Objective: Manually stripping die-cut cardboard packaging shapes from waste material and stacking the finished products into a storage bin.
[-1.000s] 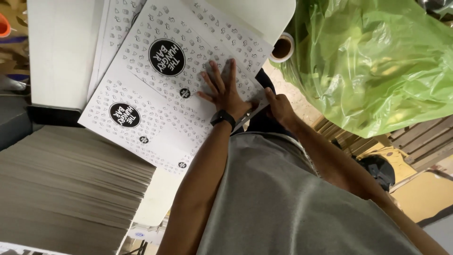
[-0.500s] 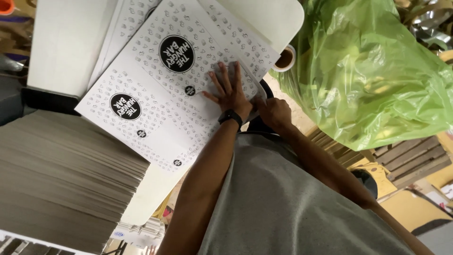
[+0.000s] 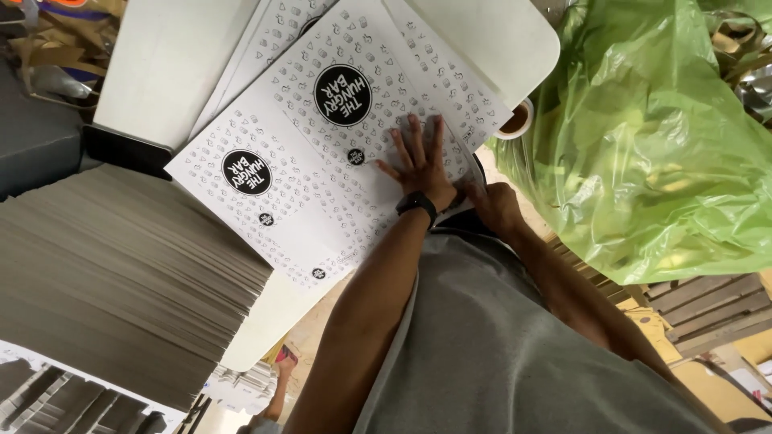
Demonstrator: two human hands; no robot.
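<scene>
At far left, a tall stack of flat cardboard blanks (image 3: 121,281) rises beside the white table (image 3: 169,64), its edges squared. On the table lies the printed carton sheet (image 3: 322,153), white with small grey icons and two round black badges, resting over at least one more like it whose edge shows near the top. My left hand (image 3: 420,161), a black watch (image 3: 416,204) at the wrist, lies palm-down on the sheet's lower right part, fingers spread and pressed flat. My right hand (image 3: 492,207) sits just beside it at the sheet's near edge; its fingers curl under that edge, and whether they pinch the sheet I cannot tell. To do this well, I judge that I should hold even pressure through the flat palm so the sheet does not skew, and work from the edge. Beyond, a roll of tape (image 3: 516,120) sits at the table's corner, and a green plastic bag (image 3: 651,137) bulges at right.
</scene>
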